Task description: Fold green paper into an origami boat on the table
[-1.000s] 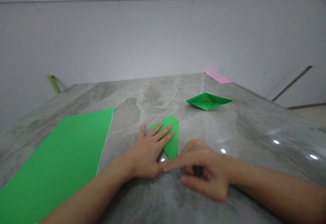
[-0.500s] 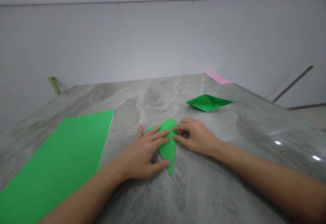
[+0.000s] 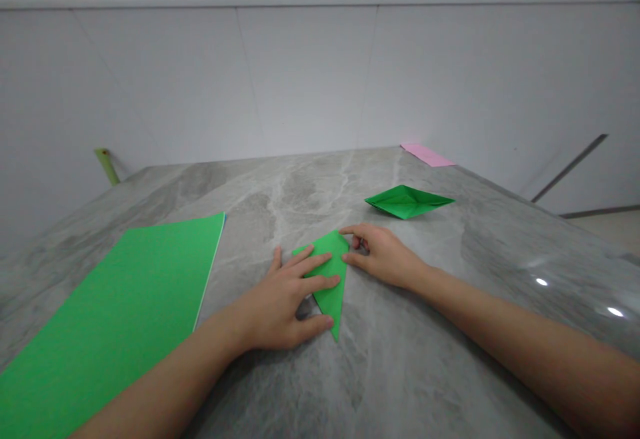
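Observation:
A small folded green paper (image 3: 331, 299) lies flat on the table in front of me, its narrow point towards me. My left hand (image 3: 295, 299) rests on it with the fingers spread, covering its left part and pressing it down. At the upper right edge is my right hand (image 3: 380, 252). Its index fingertip touches near the top corner and its thumb touches the right edge, with a gap between them. The other right fingers are curled under and partly hidden. Beyond the right hand sits a folded green paper shape (image 3: 407, 202), pointed at both ends like a boat.
A stack of large green paper sheets (image 3: 125, 306) lies to the left, partly under my left forearm. A pink paper (image 3: 427, 155) is at the far right corner. The grey marble-patterned table (image 3: 310, 179) meets a white wall (image 3: 310, 79).
My right hand has shifted slightly up and away along the paper's right edge, its index finger moving towards the top corner. My left hand stays put, with one finger sliding slightly.

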